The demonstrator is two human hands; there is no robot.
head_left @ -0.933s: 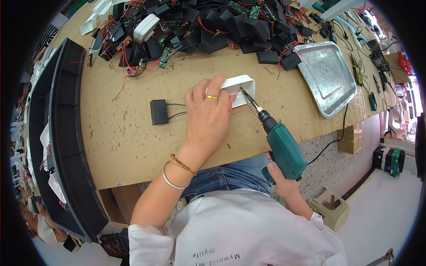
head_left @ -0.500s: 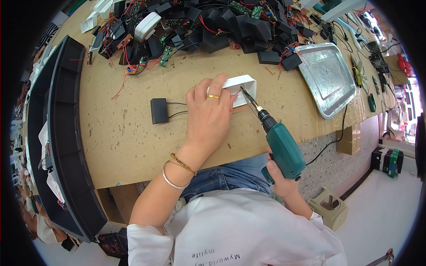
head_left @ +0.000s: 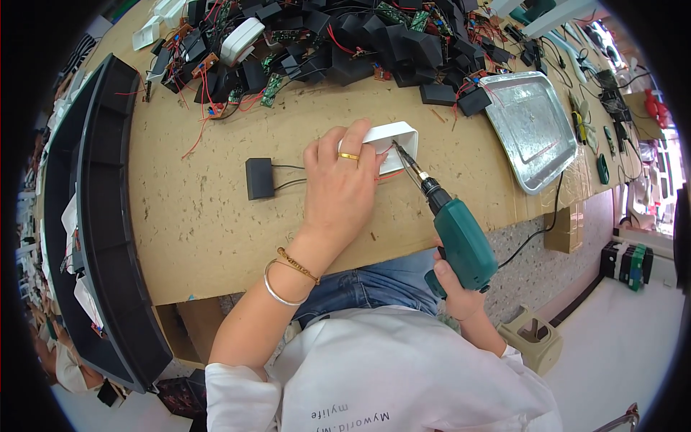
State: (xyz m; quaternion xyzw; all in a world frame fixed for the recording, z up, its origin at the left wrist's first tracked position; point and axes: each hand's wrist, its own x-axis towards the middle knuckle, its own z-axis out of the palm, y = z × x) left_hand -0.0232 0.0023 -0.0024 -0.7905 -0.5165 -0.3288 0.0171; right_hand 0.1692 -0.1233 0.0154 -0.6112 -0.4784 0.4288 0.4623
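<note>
My left hand (head_left: 338, 180) is closed on a white plastic case (head_left: 392, 132), holding it on the table with its open side toward me. Red wires run inside the case and out past my fingertips. Two dark leads pass under that hand to a black box-shaped block (head_left: 259, 178) lying to its left. In my right hand (head_left: 458, 291) is a green soldering gun (head_left: 466, 241), gripped by its handle at the table's front edge. The gun's narrow metal tip reaches into the case; the exact contact point is too small to make out.
A heap of black housings (head_left: 345, 54), circuit boards and wires covers the far side. The shiny metal tray (head_left: 533, 129) lies at the right, near pliers (head_left: 579, 122). Along the left edge stands a long black bin (head_left: 108, 216). The gun's cord (head_left: 536, 232) hangs past the table edge.
Almost nothing differs. The whole view has shifted by a few pixels; both hands, the white case and the soldering gun keep their places relative to one another.
</note>
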